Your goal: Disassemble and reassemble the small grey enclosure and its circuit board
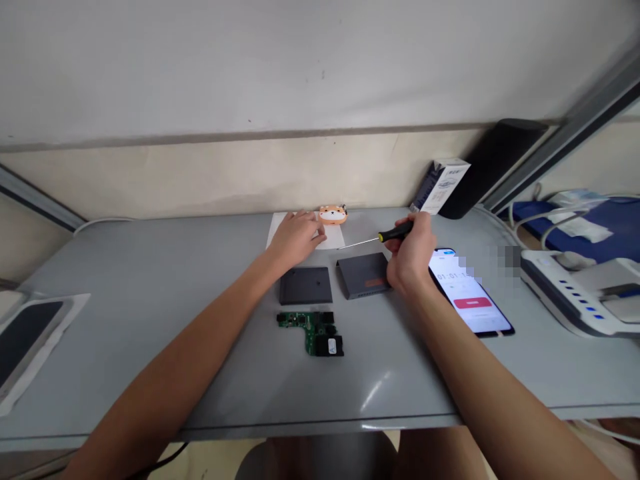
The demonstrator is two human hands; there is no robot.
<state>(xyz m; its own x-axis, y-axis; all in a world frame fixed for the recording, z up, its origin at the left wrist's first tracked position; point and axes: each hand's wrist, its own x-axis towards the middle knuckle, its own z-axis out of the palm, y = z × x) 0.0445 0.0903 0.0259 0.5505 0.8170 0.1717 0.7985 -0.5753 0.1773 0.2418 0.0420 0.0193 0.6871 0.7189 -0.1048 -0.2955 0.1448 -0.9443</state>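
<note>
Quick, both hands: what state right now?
Left hand: over the white paper; can't tell whether it grips anything.
Right hand: closed, holding the screwdriver by its handle.

"01:01" on the phone (pixel 469 291), "A" on the circuit board (pixel 314 328)

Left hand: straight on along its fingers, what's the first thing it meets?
Probably the orange animal-faced item, just beyond the fingers of the left hand at the back of the desk. Depth is unclear, so I can't tell whether they already touch.
</note>
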